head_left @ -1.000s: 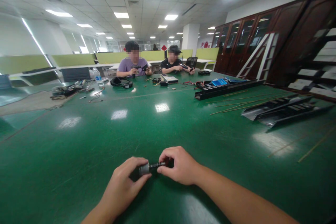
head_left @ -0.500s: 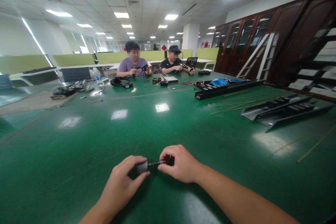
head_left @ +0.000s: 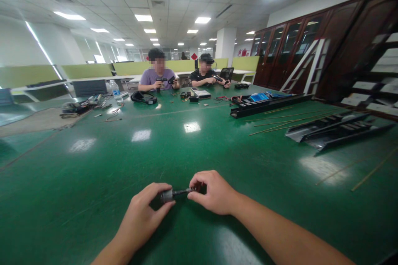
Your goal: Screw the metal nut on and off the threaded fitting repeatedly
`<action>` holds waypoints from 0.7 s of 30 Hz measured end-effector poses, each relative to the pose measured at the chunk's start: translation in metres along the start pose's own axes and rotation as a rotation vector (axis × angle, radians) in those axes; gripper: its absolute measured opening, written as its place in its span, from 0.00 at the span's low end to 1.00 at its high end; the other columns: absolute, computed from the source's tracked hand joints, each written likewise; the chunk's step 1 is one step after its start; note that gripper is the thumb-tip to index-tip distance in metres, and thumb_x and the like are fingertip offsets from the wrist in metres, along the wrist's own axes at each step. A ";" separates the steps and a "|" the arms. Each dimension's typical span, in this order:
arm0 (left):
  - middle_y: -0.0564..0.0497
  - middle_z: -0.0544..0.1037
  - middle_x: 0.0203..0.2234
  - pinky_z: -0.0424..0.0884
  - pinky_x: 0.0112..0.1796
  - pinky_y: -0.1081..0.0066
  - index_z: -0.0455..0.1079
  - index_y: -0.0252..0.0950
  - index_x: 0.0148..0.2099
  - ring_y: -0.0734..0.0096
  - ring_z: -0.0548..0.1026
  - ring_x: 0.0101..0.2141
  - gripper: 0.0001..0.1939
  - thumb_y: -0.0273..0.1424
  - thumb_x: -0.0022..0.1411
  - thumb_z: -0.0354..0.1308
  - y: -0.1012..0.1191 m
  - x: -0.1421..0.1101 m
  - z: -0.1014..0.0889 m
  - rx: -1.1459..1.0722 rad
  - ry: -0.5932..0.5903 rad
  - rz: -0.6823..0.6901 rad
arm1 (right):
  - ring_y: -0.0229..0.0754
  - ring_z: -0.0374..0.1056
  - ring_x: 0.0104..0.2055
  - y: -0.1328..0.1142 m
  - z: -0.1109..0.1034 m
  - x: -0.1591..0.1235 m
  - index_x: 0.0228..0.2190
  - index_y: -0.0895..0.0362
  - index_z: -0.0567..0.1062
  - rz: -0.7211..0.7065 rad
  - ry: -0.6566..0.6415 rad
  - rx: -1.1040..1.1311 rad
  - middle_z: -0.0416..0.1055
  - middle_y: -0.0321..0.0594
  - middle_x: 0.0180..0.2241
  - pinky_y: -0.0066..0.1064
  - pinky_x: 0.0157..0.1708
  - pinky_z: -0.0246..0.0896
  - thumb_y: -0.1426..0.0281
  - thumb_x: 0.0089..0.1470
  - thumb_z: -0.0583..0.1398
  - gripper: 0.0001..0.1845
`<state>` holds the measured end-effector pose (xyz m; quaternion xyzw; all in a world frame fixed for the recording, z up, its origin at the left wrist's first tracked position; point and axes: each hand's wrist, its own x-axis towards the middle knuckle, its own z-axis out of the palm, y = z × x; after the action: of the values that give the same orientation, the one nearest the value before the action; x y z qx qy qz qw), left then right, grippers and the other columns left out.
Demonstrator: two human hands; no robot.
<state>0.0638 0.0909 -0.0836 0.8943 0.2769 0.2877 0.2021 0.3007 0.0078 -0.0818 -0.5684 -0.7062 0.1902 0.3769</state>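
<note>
Between the hands (head_left: 215, 193), a grey cylinder (head_left: 167, 196) bears a dark slender shaft (head_left: 180, 192).

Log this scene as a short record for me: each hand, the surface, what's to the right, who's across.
Left hand: holding a gray cylinder
Right hand: pinching the end of a slim dark shaft; the tip is hidden
Surface: glossy green table
Table's right side: black metal channels, thin rods
Across: person in purple, person in black, each holding a dark device
</note>
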 end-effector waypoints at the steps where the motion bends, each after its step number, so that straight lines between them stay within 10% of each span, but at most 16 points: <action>1: 0.55 0.78 0.41 0.74 0.44 0.68 0.70 0.46 0.49 0.67 0.77 0.42 0.13 0.34 0.61 0.62 0.000 0.000 0.000 0.002 -0.001 -0.002 | 0.37 0.68 0.31 0.000 0.000 0.000 0.31 0.57 0.77 -0.003 0.003 -0.002 0.74 0.36 0.28 0.27 0.33 0.59 0.67 0.51 0.65 0.06; 12: 0.51 0.77 0.41 0.74 0.45 0.63 0.71 0.46 0.52 0.63 0.76 0.43 0.15 0.37 0.63 0.60 -0.001 0.004 -0.004 0.037 0.027 -0.025 | 0.37 0.69 0.31 0.001 -0.002 0.001 0.31 0.57 0.77 0.034 0.040 -0.008 0.75 0.36 0.28 0.27 0.33 0.60 0.67 0.51 0.65 0.06; 21: 0.43 0.79 0.44 0.76 0.48 0.61 0.66 0.37 0.49 0.58 0.78 0.47 0.24 0.50 0.61 0.58 -0.022 -0.013 -0.040 -0.323 0.151 -0.353 | 0.36 0.69 0.29 0.004 0.001 0.002 0.30 0.57 0.77 0.074 0.019 0.042 0.75 0.36 0.27 0.26 0.30 0.59 0.66 0.50 0.65 0.07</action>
<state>0.0216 0.1081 -0.0706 0.7640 0.3936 0.3545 0.3684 0.3027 0.0107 -0.0848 -0.5877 -0.6770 0.2136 0.3881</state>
